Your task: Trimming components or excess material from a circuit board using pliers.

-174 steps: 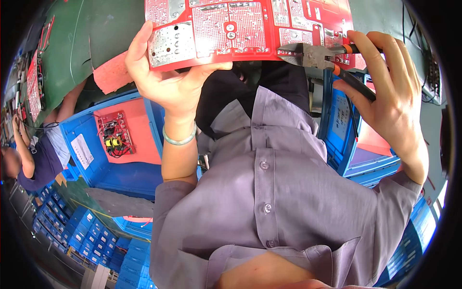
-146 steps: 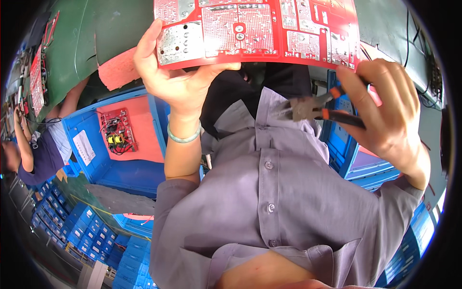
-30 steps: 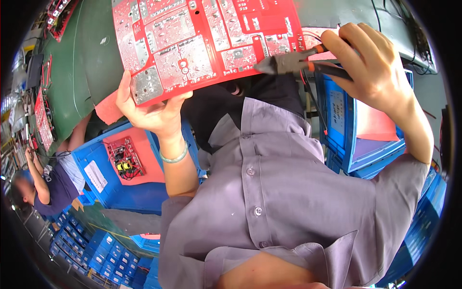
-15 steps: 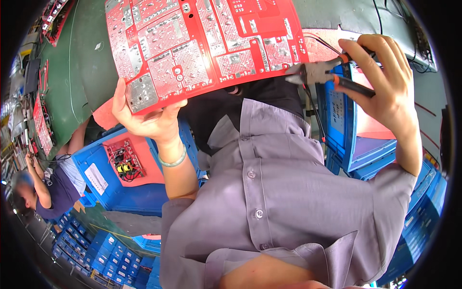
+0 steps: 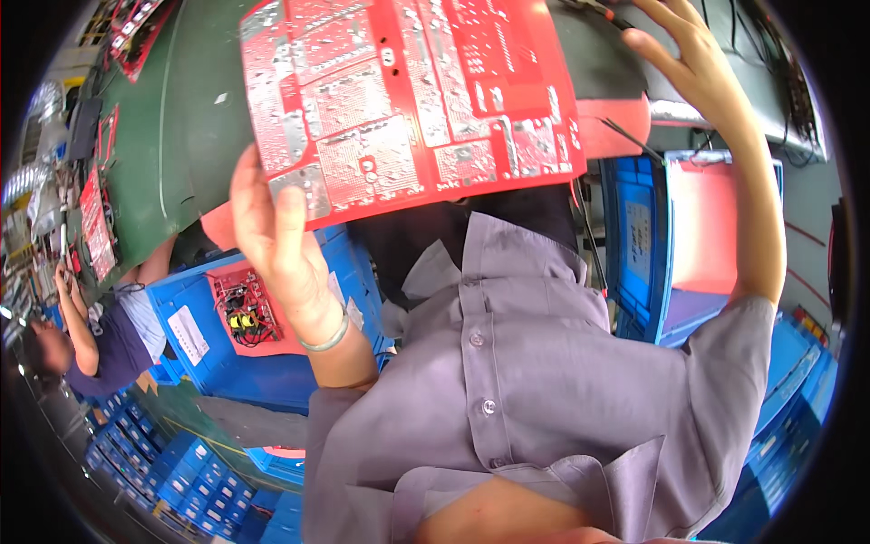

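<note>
A large red circuit board (image 5: pixel 517 72) is held tilted in front of me, its solder side with silvery pads and many pins facing up. My left hand (image 5: pixel 285 245) grips its near left corner, with the thumb on top and fingers around the edge. Toward the top right, my right hand (image 5: pixel 684 54) is open, thumb and fingers apart. Just beside its fingertips is a pair of cutting pliers (image 5: pixel 598 9) with orange and black handles, partly cut off by the picture's top edge. Whether the fingers still touch the handles is hard to see.
Beneath the board is a dark green bench (image 5: pixel 204 100) with a pink foam sheet (image 5: pixel 612 127). A blue crate (image 5: pixel 263 376) at my left holds another populated red board (image 5: pixel 245 313); a foam-lined blue crate (image 5: pixel 634 245) stands right. Another person (image 5: pixel 104 344) works far left.
My right hand has moved up and away from the board's right edge, its fingers spreading; the pliers are now at the top. The board has shifted slightly right, and my left thumb lies over it.
</note>
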{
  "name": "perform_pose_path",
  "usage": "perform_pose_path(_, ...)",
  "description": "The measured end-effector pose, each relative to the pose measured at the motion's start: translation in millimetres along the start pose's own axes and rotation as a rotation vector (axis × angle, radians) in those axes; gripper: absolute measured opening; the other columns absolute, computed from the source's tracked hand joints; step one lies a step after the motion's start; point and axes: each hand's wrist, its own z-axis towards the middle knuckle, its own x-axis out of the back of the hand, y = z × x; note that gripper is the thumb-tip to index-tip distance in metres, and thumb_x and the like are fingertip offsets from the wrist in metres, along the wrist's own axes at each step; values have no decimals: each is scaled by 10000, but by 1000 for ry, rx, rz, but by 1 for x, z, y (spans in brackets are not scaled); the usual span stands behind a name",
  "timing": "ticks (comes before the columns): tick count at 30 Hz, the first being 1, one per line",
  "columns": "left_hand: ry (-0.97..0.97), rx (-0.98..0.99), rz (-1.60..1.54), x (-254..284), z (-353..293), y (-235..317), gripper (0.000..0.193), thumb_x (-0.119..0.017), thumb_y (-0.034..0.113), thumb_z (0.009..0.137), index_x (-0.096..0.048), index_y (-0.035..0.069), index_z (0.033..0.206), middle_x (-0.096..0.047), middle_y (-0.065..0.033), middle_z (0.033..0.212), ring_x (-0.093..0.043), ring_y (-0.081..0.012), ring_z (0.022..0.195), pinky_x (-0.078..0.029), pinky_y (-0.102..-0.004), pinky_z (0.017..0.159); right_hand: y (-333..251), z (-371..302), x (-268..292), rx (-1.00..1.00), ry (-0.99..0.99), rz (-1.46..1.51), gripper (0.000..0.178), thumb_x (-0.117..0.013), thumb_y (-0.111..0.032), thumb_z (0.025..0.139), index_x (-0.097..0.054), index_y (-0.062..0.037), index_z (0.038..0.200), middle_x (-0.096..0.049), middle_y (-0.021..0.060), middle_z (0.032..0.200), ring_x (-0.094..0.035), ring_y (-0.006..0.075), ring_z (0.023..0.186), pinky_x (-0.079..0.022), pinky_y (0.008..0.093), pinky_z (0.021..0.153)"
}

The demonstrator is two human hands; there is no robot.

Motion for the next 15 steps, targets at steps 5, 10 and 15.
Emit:
perform_pose_path(5, -74, 187, -169, 2, 3, 4, 464, -561, 43, 857, -404, -77, 1277, -552, -123, 1177, -537, -172, 1071, -418, -296, 925, 62, 28, -10, 97, 414, 71, 366, -642, -210, 816, -581, 2, 1109, -550, 172, 1136, -523, 243, 1087, -406, 338, 924)
perform_pose_path(10, 6, 217, -276, 3, 1, -1, 345, -480, 116, 931, -473, -69, 1222, -594, -110, 1107, -580, -158, 984, -453, -282, 859, 72, 56, -6, 187, 339, -200, 467, -603, -184, 794, -458, 91, 1143, -485, 302, 977, -519, 447, 923, -449, 494, 811)
perform_pose_path(15, 36, 243, -263, 6, -3, 4, 406, -369, 257, 979, -493, -65, 1194, -624, -108, 933, -557, -123, 680, -422, -244, 538, 81, 84, -10, 70, 332, -301, 505, -628, -233, 749, -434, 83, 1092, -465, 308, 960, -471, 474, 977, -420, 559, 821)
